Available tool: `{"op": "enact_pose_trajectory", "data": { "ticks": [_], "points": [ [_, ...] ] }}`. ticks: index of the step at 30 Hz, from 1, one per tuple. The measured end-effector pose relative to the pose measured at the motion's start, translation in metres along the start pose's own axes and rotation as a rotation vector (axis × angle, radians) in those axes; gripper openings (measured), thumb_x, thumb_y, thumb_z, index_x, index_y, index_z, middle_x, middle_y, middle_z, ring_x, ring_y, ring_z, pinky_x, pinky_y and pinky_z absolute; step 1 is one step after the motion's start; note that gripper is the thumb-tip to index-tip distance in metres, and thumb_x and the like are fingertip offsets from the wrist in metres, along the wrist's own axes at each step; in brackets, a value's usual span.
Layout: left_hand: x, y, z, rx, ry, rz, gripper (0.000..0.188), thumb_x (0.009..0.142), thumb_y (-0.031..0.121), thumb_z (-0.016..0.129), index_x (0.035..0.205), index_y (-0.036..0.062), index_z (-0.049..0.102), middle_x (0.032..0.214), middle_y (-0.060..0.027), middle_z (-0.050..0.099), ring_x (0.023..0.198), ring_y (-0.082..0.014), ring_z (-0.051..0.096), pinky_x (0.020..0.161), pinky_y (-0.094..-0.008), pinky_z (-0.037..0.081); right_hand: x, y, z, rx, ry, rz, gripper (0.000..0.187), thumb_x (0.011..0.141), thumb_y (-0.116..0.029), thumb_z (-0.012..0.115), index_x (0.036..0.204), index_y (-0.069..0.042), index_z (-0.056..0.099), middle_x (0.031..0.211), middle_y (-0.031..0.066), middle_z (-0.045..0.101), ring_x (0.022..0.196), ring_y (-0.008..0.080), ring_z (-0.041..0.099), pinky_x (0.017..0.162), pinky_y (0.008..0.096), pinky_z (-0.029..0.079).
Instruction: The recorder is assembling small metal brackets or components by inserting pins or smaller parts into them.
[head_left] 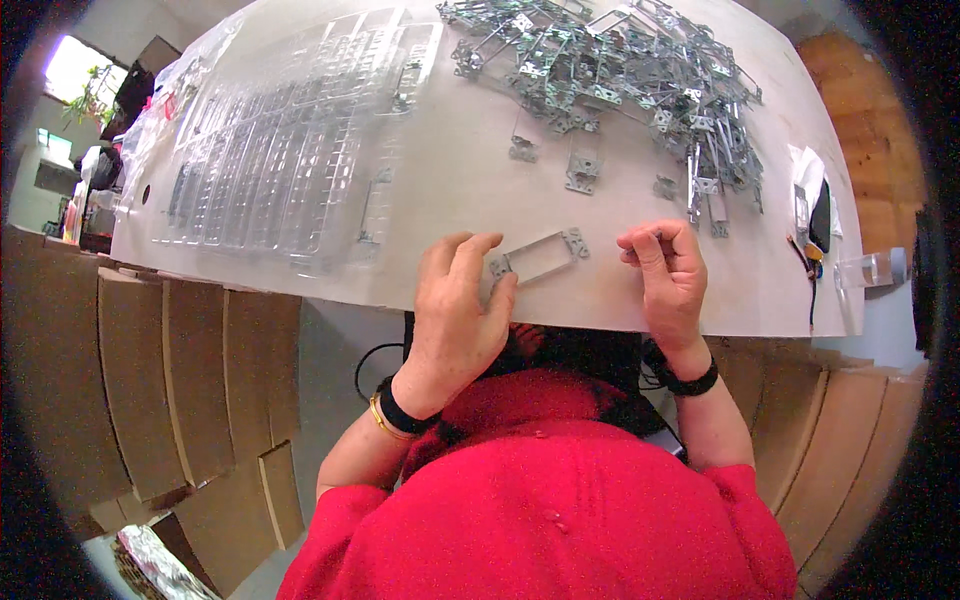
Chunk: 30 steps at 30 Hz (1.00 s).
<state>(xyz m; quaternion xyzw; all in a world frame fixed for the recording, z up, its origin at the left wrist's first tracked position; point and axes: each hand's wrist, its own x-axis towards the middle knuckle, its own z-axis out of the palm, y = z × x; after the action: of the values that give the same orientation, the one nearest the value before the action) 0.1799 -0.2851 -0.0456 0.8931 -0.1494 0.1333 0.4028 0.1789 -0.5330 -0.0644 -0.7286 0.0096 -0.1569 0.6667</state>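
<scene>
A thin rectangular metal frame bracket with small plates at both ends is near the front edge of the table. My left hand has its thumb and forefinger around the bracket's left end. To the right of the bracket, my right hand is closed in a pinch. Something small and dark shows at its fingertips, too small to name. Beyond my hands lies a big tangled pile of similar metal brackets. A few loose ones, such as a single bracket, lie on the near side of the pile.
Clear plastic trays with rows of slots cover the left of the white table. At the right edge are a dark-handled tool and a clear cylindrical container. Cardboard boxes stand on the left below the table, with more cardboard on the right.
</scene>
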Motion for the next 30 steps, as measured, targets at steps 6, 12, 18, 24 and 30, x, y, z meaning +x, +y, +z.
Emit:
{"op": "enact_pose_trajectory", "data": {
  "ticks": [6,12,18,24,30],
  "points": [
    [-0.001,-0.010,0.007,-0.077,-0.079,0.050,0.022,0.093,0.004,0.067,0.115,0.0010,0.066,0.101,-0.0218,0.065,0.093,-0.0410,0.066,0.081,-0.0470,0.054,0.000,0.001,-0.003,-0.144,-0.036,-0.009,0.009,0.105,-0.013,0.064,0.100,-0.007,0.066,0.087,0.0013,0.068,0.078,0.0084,0.060,0.071,0.0245,0.050],
    [0.005,-0.014,0.013,-0.114,-0.226,0.051,0.009,0.096,0.009,0.065,0.100,0.0014,0.062,0.097,-0.0210,0.064,0.094,-0.0430,0.064,0.082,-0.0496,0.052,-0.003,0.006,-0.009,-0.085,-0.018,0.050,0.010,0.108,-0.013,0.060,0.101,-0.007,0.061,0.092,0.0011,0.067,0.081,0.0079,0.058,0.077,0.0241,0.049],
    [0.009,-0.011,-0.020,-0.161,-0.196,0.044,0.010,0.095,0.011,0.068,0.100,0.0026,0.063,0.094,-0.0189,0.066,0.093,-0.0412,0.065,0.081,-0.0480,0.053,-0.001,0.000,-0.005,-0.055,-0.040,0.098,0.011,0.107,-0.014,0.062,0.100,-0.007,0.061,0.091,0.0008,0.066,0.079,0.0081,0.058,0.077,0.0239,0.049],
    [0.033,-0.001,-0.098,-0.117,-0.010,0.024,0.012,0.092,0.012,0.073,0.098,0.0022,0.068,0.092,-0.0171,0.068,0.087,-0.0332,0.069,0.076,-0.0410,0.055,0.005,0.013,-0.011,-0.052,-0.080,0.085,0.010,0.108,-0.015,0.061,0.100,-0.009,0.059,0.090,-0.0001,0.066,0.079,0.0077,0.058,0.075,0.0233,0.049],
    [0.073,-0.035,-0.193,0.111,0.311,-0.154,0.014,0.088,0.012,0.074,0.094,-0.0007,0.076,0.083,-0.0122,0.077,0.074,-0.0175,0.072,0.070,-0.0335,0.056,0.007,0.017,-0.013,-0.034,-0.059,0.077,0.010,0.106,-0.015,0.063,0.098,-0.010,0.061,0.088,0.0006,0.068,0.075,0.0079,0.060,0.068,0.0239,0.049]
  ]
}}
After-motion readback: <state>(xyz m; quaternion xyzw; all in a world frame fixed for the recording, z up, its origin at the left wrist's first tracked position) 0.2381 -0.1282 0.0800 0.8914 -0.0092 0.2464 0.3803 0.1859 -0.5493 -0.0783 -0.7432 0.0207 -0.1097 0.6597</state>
